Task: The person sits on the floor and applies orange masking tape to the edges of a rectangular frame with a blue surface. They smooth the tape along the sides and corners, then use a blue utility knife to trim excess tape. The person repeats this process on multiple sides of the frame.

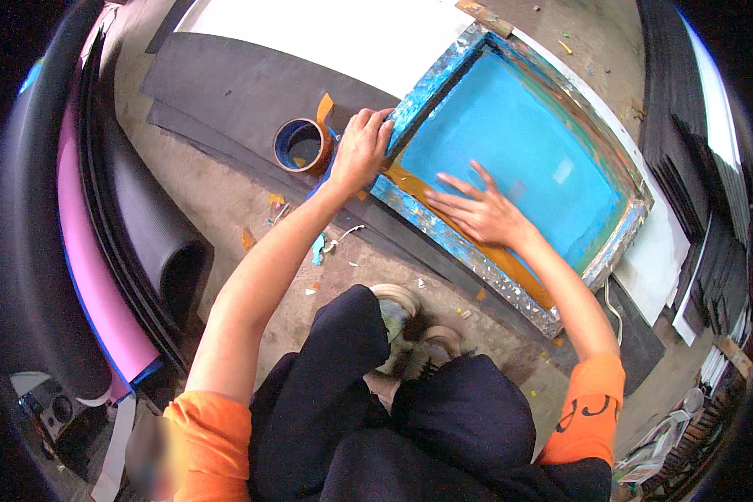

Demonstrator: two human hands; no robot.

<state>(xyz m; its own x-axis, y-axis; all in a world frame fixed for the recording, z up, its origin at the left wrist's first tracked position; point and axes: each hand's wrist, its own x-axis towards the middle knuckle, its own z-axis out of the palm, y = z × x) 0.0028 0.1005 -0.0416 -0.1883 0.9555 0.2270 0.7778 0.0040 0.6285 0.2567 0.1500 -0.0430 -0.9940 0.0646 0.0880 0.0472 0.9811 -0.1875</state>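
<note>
A screen printing frame [431, 81] with blue mesh [510, 142] lies at a slant in front of me. Its wooden sides are spattered with paint. My left hand [361, 151] is closed over the frame's left side, close to its near-left corner. A strip of brown tape [510, 266] runs inside the near side, along the mesh edge. My right hand [483, 207] lies over that strip and the mesh, its fingers spread and slightly blurred. Left of my left hand is a roll of brown tape [286, 149], with a loose orange-brown end sticking up.
Dark sheets [226, 88] and a white sheet [326, 38] lie under and beyond the frame. Rolled dark and pink material [100, 259] stands at the left. Stacked black sheets [686, 125] line the right. Scraps litter the concrete floor [309, 268] near my feet.
</note>
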